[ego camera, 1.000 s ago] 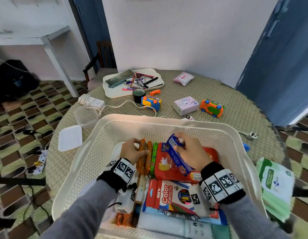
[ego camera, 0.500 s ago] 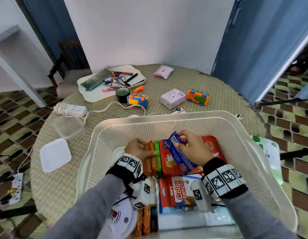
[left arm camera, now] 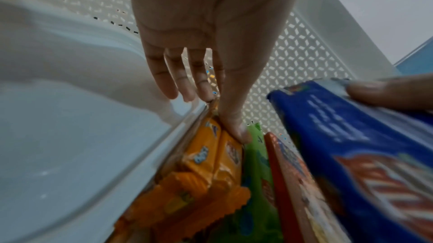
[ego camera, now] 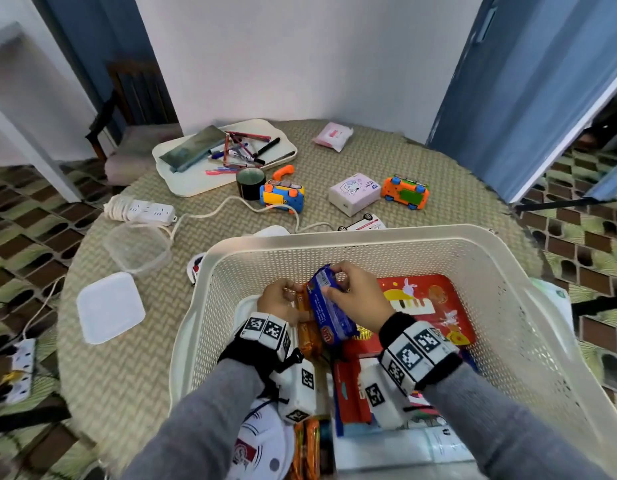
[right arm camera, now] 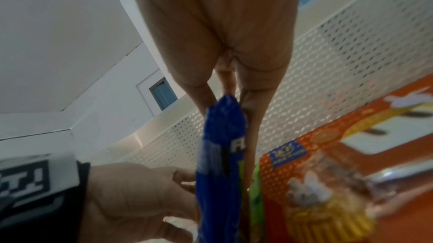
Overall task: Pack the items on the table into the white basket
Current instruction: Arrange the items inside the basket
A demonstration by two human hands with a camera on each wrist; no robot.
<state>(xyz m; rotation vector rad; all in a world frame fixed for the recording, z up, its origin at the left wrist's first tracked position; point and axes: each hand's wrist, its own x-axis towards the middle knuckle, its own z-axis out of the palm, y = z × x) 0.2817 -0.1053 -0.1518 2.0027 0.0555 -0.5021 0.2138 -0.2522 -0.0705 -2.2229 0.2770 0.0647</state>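
Note:
The white basket (ego camera: pixel 352 233) stands on the table in front of me with both hands inside it. My right hand (ego camera: pixel 355 292) pinches the top end of a blue biscuit packet (ego camera: pixel 329 317), held on edge (right arm camera: pixel 220 154) above the packed things. My left hand (ego camera: pixel 283 301) holds two orange biscuit packets (ego camera: pixel 309 336) upright. Its thumb (left arm camera: pixel 234 126) presses one side of the orange packets (left arm camera: pixel 211 158) and its fingers lie on the other. A green pack (left arm camera: pixel 255 163) and a red box (ego camera: pixel 428 306) lie to the right of them.
Behind the basket lie a blue toy car (ego camera: pixel 282 195), an orange toy car (ego camera: pixel 405 192), a white box (ego camera: pixel 354 192), a pink pack (ego camera: pixel 333 135), a black tape roll (ego camera: pixel 250 183) and a tray of pens (ego camera: pixel 196 181). To the left lie a power strip (ego camera: pixel 144 211), a clear container (ego camera: pixel 137 247) and its lid (ego camera: pixel 109 306).
My right hand has brought the blue packet left, off the red box and up against the orange packets. The left hand has stayed on the orange packets.

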